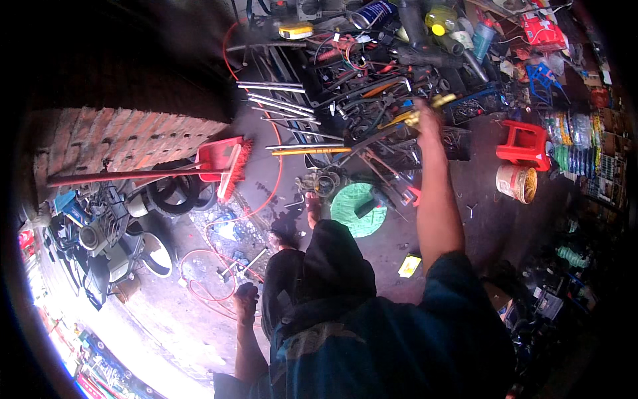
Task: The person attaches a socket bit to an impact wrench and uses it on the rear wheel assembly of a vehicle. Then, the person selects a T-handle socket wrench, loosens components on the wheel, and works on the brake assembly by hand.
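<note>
My right arm stretches far forward over a bench heaped with tools. At its end my right hand [428, 121] is smeared and lies against yellow pieces [409, 120] among the tools; its fingers do not show clearly. My left hand [246, 300] is low on the left, fingers curled and darkened; whatever it may hold is hidden. Just beyond that hand, a metal T-shaped tool [240, 269] rests on the floor beside a red hose [199, 287]. Ahead of my knee is a round green disc [347, 211] with a dark block [369, 205] on it.
Metal rods [282, 101] stick out from the bench's left side. A red dustpan [212, 156] and long-handled broom [126, 177] lean by a brick wall [133, 136]. To the right are a red stool [522, 143] and a bucket [512, 181]. A yellow packet [410, 265] lies on the floor.
</note>
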Available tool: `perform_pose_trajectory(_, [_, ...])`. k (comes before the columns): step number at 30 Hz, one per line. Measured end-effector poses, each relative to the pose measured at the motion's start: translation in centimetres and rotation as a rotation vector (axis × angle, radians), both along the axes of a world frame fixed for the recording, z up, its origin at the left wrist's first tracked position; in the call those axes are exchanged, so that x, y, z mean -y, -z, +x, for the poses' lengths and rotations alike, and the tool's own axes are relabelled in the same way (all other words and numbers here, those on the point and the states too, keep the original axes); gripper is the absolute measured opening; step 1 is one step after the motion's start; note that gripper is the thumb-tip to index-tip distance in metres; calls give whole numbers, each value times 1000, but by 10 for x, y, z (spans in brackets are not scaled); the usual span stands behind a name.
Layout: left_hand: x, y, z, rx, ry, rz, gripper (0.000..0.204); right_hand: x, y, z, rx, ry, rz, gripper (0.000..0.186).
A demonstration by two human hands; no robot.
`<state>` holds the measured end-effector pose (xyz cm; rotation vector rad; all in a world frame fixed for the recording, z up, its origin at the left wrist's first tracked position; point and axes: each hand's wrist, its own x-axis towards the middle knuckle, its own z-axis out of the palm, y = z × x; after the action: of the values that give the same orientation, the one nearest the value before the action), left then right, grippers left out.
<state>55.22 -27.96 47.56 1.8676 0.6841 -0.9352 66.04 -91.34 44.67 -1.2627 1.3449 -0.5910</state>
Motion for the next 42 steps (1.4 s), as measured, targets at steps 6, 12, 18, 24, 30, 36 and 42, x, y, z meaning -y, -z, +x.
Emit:
perform_pose_trajectory(6, [2,-14,-5,10,50,32,19,-29,43,68,-778,-323,-393,62])
perform_pose_trajectory(12, [-1,-7,-12,-18,-111,29,24,6,62,66,-830,-513,-315,56])
perform_pose_trajectory(18, [-3,-4,-24,-11,-177,16,26,-40,-14,45,234,169,167,42])
perform_pose_trajectory(24, [-7,1,-27,-24,-95,83,24,-17,-50,10,367,118,211,24])
perform_pose_trajectory(30, [-10,9,-30,48,-27,66,24,7,-32,18,121,81,261,26])
perform_pose_trajectory(36, [5,-5,-23,9,-86,80,27,-22,-43,40,15,-234,110,43])
perform_pose_trajectory(42, [-42,43,-66,503,634,236,29,-155,-63,39,-200,-1022,-545,51])
